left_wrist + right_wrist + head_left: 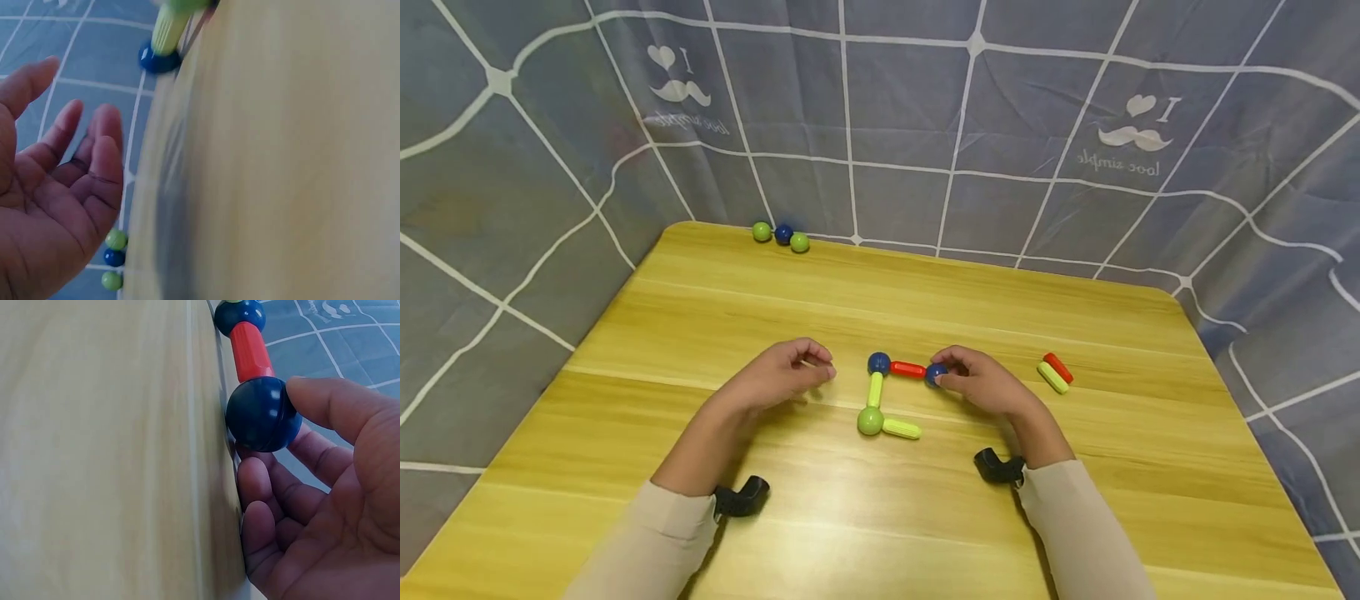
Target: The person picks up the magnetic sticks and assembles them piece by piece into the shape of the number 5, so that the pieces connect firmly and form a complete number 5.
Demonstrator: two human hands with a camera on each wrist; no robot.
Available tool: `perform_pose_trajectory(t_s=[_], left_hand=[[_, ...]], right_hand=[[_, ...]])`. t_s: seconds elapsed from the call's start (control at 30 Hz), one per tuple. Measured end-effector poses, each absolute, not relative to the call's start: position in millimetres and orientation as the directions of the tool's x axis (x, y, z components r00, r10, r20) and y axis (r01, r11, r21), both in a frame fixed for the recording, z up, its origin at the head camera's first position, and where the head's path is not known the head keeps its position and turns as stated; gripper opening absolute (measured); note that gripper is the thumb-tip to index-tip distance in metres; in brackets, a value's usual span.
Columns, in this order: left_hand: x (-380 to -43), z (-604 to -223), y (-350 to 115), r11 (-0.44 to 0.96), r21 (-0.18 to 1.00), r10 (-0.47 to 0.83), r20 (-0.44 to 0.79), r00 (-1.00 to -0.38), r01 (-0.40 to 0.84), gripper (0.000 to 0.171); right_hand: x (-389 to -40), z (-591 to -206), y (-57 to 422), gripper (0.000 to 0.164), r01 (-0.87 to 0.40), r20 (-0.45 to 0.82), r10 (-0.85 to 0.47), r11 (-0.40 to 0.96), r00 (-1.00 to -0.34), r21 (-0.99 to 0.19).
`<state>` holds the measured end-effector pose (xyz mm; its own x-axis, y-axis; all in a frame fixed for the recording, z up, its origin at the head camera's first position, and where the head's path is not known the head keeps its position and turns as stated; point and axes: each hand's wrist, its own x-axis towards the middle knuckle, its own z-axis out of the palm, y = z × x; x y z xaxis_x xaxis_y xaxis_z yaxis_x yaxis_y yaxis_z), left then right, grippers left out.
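1. Balls (784, 234): three, at far table (865, 517) edge.
2. Left hand (778, 375): holds nothing, fingers loosely bent, thumb apart.
3. Frame (876, 390): mid-table, between hands. Probably light, rigid, smooth; joints may pop apart. Best grip: balls, near joints.
4. Right hand (983, 382): thumb and fingers pinch blue end ball (935, 374).
5. Rods (1052, 377): loose pair, right of right hand.

The left sleeve (651, 533) and right sleeve (1081, 521) are long, plain, pale beige cloth, with a light crease across the left one near its far end. Beside each cuff's inner edge sits a small black camera; the left camera (742, 498) and right camera (997, 468) are both bent, stubby and blunt-tipped. The left grip (782, 372) and right grip (983, 381) are bare.
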<state>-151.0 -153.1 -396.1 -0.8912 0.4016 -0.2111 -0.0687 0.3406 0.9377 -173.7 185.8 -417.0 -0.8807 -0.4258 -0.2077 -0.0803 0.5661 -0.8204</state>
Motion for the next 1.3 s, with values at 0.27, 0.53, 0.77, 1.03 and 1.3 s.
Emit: perform_pose_trajectory(t_s=[0.27,0.53,0.77,1.03,1.3], left_hand=[[-209.0,-398.1,-185.6,0.408,0.905,0.254,-0.238,-0.937,-0.12,0.043],[-260.6,-381.4,-211.7,0.465,0.879,0.14,-0.187,-0.972,-0.102,0.049],[-299.2,-376.2,-212.8,0.572,0.82,0.158,-0.083,-0.984,0.023,0.048],[-327.9,-378.7,-203.7,0.649,0.744,0.226,0.007,-0.974,0.156,0.05],[-343.2,-382.4,-194.5,0.66,0.746,0.204,-0.059,-0.977,0.093,0.05]], right_hand=[[-174.5,-420.0,181.6,0.029,-0.048,-0.218,-0.415,0.543,-0.883,-0.839],[-176.6,-421.9,179.6,0.031,-0.033,-0.234,-0.41,0.549,-0.881,-0.835],[-178.0,-420.7,183.7,0.029,-0.028,-0.232,-0.382,0.566,-0.894,-0.824],[-177.8,-420.4,185.0,0.031,-0.036,-0.222,-0.4,0.545,-0.889,-0.838],[-174.6,-421.3,186.3,0.03,-0.022,-0.228,-0.384,0.547,-0.895,-0.837]])
